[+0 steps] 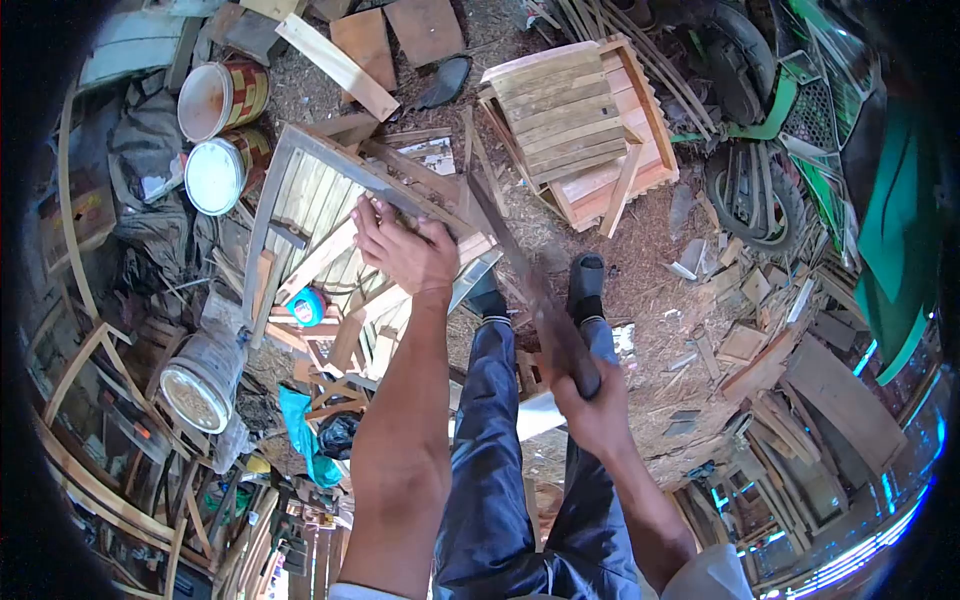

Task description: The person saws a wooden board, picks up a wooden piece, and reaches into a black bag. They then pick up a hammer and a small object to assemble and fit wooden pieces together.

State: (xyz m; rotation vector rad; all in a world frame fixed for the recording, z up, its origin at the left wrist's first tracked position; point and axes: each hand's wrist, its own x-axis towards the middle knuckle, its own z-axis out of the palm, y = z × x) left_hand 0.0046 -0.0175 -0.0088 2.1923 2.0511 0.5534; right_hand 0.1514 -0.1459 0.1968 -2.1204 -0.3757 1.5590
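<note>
My right hand [598, 408] is wrapped round the dark handle of a handsaw [527, 272]. Its long, brownish blade slants up and left, with the far end beside the edge of a wooden worktable [262, 222]. Over the table's right side, my left hand [408, 248] presses down with bent fingers on a pale wooden strip [474, 246]. The strip's end shows just right of my wrist, near the saw blade. What lies under the palm is hidden. A blue tape measure [306, 307] sits on the tabletop, left of my left forearm.
A slatted wooden crate [560, 110] stands ahead on the right. Paint buckets [214, 178] line the left, with a plastic-wrapped bucket [197, 390] nearer. A green motorcycle [775, 150] is at the far right. Wood offcuts [745, 342] and shavings litter the ground around my feet.
</note>
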